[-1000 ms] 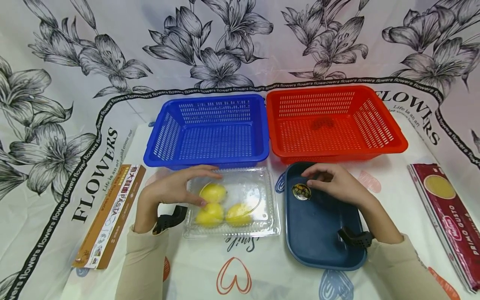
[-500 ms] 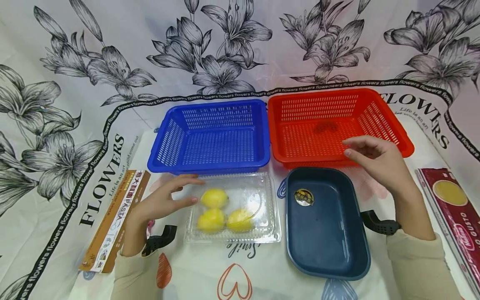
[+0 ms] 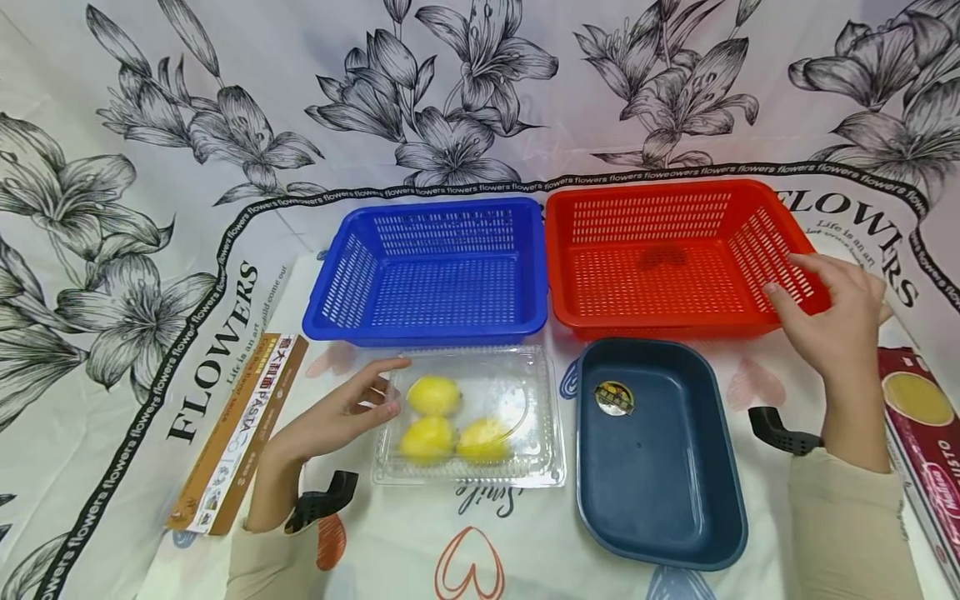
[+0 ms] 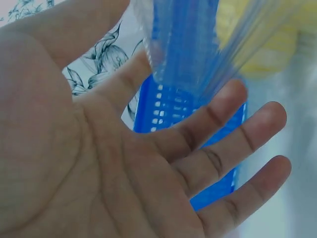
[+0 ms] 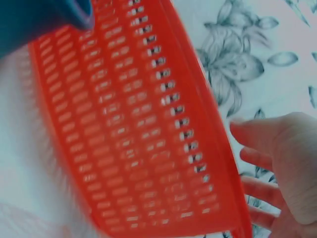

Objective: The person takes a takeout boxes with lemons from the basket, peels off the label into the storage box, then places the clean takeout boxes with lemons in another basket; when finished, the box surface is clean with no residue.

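A clear plastic clamshell box point(image 3: 525, 392) with lemons point(image 3: 433, 395) inside lies on the cloth in front of the blue basket point(image 3: 425, 332). At its left edge is my left hand point(image 3: 341, 421), fingers loosely spread; in the left wrist view its fingers point(image 4: 257, 131) are extended and grip nothing. My right hand point(image 3: 836, 317) is at the right front corner of the red plastic basket point(image 3: 675, 321). Its thumb and fingers are parted. In the right wrist view, the thumb point(image 5: 252, 131) is close beside the red rim; whether it touches is unclear.
A dark blue tub point(image 3: 652, 467) with a round sticker stands in front of the red basket. Brown pasta packaging point(image 3: 240, 437) lies at the left, and a dark red package point(image 3: 926, 442) at the far right. A floral cloth hangs behind the baskets.
My right hand has moved from over the dark blue tub, rightward and away, to the red basket's right corner. My left hand has drawn back from the clear box's lid to its left edge.
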`<state>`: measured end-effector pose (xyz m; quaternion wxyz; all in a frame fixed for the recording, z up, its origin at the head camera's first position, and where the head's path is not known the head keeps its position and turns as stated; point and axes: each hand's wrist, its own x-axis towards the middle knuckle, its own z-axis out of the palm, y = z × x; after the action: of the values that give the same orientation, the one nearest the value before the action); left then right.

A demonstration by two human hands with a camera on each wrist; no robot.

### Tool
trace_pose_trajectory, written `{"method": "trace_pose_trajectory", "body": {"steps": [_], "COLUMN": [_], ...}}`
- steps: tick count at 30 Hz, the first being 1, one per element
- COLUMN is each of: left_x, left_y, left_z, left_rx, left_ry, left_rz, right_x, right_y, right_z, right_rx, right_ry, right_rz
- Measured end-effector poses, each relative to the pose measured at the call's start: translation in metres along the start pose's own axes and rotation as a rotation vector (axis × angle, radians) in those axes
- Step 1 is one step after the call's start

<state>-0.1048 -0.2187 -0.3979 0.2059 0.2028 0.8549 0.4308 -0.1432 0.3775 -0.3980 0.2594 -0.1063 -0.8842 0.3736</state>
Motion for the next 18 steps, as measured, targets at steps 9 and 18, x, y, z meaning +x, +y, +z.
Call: {"method": "trace_pose_trajectory", "body": {"steps": [9, 18], "left_x": [0.005, 0.004], "left_y": [-0.002, -0.002], "left_z": [0.006, 0.004], "left_rx": [-0.09, -0.15], "left_ry": [0.025, -0.028], "left_rz": [0.003, -0.006], "right_x": [0.0, 0.003], "right_y": [0.02, 0.021], "right_z": [-0.006, -0.003], "right_rx": [-0.109, -0.076], "right_ry": [-0.134, -0.193], "right_rz": [0.053, 0.057]}}
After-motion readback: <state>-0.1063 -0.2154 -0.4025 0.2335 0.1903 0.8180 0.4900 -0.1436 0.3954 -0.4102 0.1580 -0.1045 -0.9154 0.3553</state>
